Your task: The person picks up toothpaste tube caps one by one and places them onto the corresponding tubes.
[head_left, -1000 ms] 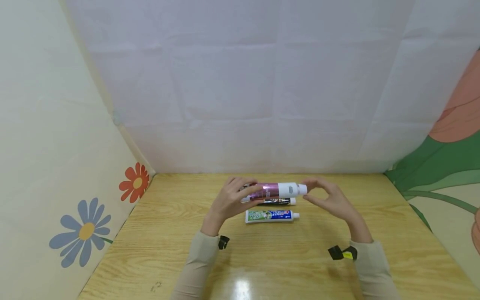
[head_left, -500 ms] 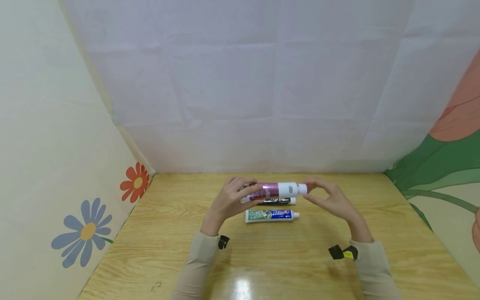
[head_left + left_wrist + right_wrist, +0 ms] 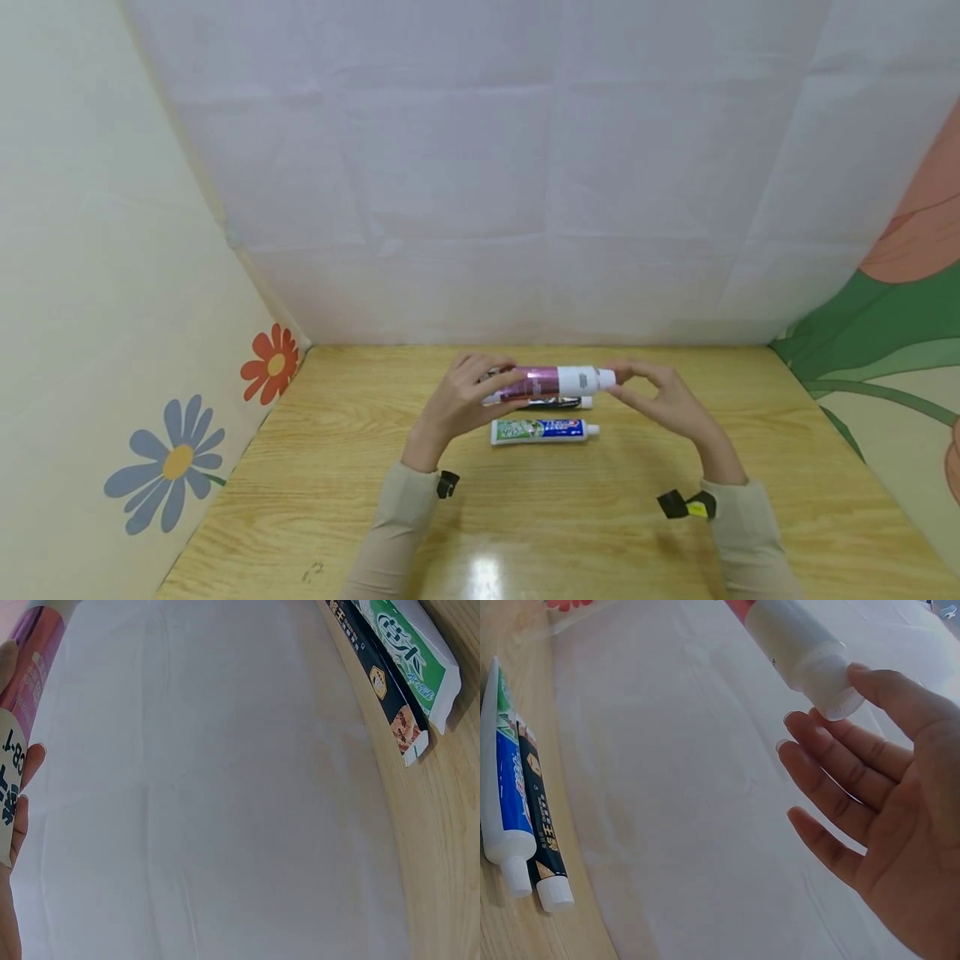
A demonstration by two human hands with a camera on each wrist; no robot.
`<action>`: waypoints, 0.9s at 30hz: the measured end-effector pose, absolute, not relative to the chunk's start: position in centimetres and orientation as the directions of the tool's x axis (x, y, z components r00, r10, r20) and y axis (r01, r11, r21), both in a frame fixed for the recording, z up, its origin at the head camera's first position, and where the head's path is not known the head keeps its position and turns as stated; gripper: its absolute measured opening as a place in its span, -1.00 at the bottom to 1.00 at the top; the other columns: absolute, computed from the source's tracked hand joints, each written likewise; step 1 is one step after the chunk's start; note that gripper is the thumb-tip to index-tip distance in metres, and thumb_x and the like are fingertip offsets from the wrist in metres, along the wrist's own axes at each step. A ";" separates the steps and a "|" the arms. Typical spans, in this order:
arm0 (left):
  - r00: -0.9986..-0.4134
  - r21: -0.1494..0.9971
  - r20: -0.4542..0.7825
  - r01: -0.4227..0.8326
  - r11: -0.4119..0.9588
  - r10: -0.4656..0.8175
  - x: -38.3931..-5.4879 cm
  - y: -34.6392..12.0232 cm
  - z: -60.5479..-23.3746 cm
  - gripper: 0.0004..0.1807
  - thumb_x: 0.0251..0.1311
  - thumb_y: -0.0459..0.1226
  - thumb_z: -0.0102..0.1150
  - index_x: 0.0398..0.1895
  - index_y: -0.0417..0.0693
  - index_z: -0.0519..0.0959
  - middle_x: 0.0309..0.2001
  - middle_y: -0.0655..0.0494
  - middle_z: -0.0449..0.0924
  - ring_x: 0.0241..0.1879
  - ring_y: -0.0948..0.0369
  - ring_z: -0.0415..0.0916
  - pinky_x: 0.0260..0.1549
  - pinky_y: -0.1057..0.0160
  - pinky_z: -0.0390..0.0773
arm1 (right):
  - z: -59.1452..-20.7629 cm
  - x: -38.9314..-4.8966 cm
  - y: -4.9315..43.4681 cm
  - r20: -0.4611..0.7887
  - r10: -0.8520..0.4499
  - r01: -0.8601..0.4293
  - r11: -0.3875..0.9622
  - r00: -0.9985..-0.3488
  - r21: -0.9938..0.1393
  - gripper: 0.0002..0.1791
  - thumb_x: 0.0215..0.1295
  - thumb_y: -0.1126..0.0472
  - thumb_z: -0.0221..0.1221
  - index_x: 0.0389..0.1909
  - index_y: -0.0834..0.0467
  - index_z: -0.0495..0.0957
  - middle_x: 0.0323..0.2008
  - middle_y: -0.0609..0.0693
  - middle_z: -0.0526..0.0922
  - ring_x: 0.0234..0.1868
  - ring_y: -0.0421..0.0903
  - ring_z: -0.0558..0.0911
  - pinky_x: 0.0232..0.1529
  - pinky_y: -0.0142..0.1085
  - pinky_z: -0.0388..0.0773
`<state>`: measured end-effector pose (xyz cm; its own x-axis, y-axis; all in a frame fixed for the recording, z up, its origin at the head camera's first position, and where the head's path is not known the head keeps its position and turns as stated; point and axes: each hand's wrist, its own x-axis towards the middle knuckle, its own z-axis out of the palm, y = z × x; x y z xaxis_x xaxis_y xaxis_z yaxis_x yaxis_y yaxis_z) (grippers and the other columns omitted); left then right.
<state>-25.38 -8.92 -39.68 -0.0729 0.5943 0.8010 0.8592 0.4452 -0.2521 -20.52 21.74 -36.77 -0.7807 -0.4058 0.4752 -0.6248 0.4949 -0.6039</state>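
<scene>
My left hand [image 3: 457, 404] grips a pink-and-white toothpaste tube [image 3: 538, 382] around its tail half, thumb below and fingers above. The tube lies sideways in the air above the table, cap end to the right. At that end my right hand [image 3: 671, 406] pinches the white cap [image 3: 831, 691] between thumb and forefinger; its other fingers are spread apart in the right wrist view. Behind and below the held tube, a black toothpaste tube [image 3: 542, 814] lies partly hidden in the head view. Nearer to me lies a green-and-blue toothpaste tube [image 3: 538, 431], also with its cap to the right.
The wooden table [image 3: 570, 533] ends at a hanging white sheet [image 3: 480, 208] at the back. A cream wall [image 3: 82, 275] with printed flowers stands on the left, and a leaf-patterned panel [image 3: 892, 367] on the right.
The right thumb and fingertips have shifted slightly at the cap, and the held tube has moved a touch to the right. The two tubes on the table have not moved.
</scene>
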 end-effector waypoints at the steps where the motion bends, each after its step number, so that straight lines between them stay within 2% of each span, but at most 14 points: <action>1: -0.072 -0.254 0.801 0.858 0.446 0.595 -25.4 -8.9 -39.7 -0.39 -0.36 -0.09 0.55 -0.09 0.01 0.60 -0.16 0.06 0.58 -0.23 0.18 0.52 -0.23 0.24 0.51 | -37.0 -20.7 21.8 0.473 -0.403 -0.622 0.499 -0.783 -0.604 -0.72 0.13 0.43 0.21 -0.10 0.36 0.55 -0.28 0.13 0.66 -0.19 -0.14 0.57 0.02 0.17 0.35; 7: -0.074 -0.259 0.795 0.856 0.448 0.602 -25.4 -8.9 -39.7 -0.44 -0.25 -0.05 0.49 -0.08 0.02 0.59 -0.15 0.07 0.58 -0.23 0.18 0.53 -0.21 0.24 0.51 | -39.1 -22.2 22.8 0.437 -0.384 -0.581 0.514 -0.813 -0.631 -0.79 0.18 0.36 0.19 -0.14 0.25 0.59 -0.18 0.11 0.67 -0.07 0.00 0.57 0.09 0.21 0.32; 14: -0.074 -0.258 0.794 0.857 0.445 0.604 -25.3 -8.8 -39.6 -0.41 -0.29 -0.05 0.52 -0.08 0.03 0.60 -0.16 0.07 0.58 -0.24 0.19 0.52 -0.22 0.25 0.51 | -39.5 -22.6 23.2 0.403 -0.386 -0.555 0.501 -0.830 -0.664 -0.85 0.27 0.25 0.14 -0.20 0.18 0.62 -0.14 0.12 0.66 0.05 0.17 0.52 0.11 0.29 0.24; 17: -0.071 -0.263 0.792 0.857 0.443 0.606 -25.3 -8.7 -39.6 -0.43 -0.26 -0.04 0.49 -0.07 0.03 0.60 -0.16 0.07 0.58 -0.24 0.18 0.52 -0.21 0.24 0.51 | -39.5 -22.6 23.3 0.410 -0.392 -0.564 0.493 -0.824 -0.663 -0.86 0.29 0.26 0.12 -0.24 0.16 0.63 -0.21 0.07 0.68 0.00 0.13 0.55 0.10 0.29 0.26; 24: -0.062 -0.271 0.791 0.857 0.438 0.609 -25.2 -8.6 -39.5 -0.46 -0.20 -0.02 0.46 -0.08 0.03 0.61 -0.17 0.07 0.58 -0.23 0.18 0.52 -0.20 0.24 0.51 | -39.4 -22.6 23.3 0.421 -0.409 -0.583 0.476 -0.809 -0.658 -0.84 0.33 0.27 0.07 -0.32 0.10 0.64 -0.35 -0.07 0.69 -0.18 -0.17 0.59 0.03 0.25 0.33; 27: -0.061 -0.269 0.790 0.859 0.434 0.610 -25.2 -8.5 -39.6 -0.46 -0.20 -0.03 0.46 -0.07 0.03 0.60 -0.17 0.07 0.58 -0.23 0.18 0.52 -0.20 0.24 0.51 | -39.3 -22.5 23.4 0.426 -0.426 -0.596 0.453 -0.798 -0.663 -0.81 0.33 0.30 0.04 -0.33 0.10 0.64 -0.38 -0.09 0.68 -0.21 -0.21 0.59 0.01 0.24 0.34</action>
<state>-25.23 -8.55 -39.56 -0.0608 0.6102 0.7899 0.8595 0.4344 -0.2695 -22.53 23.37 -39.31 -0.7982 -0.4255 0.4264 -0.5958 0.4533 -0.6630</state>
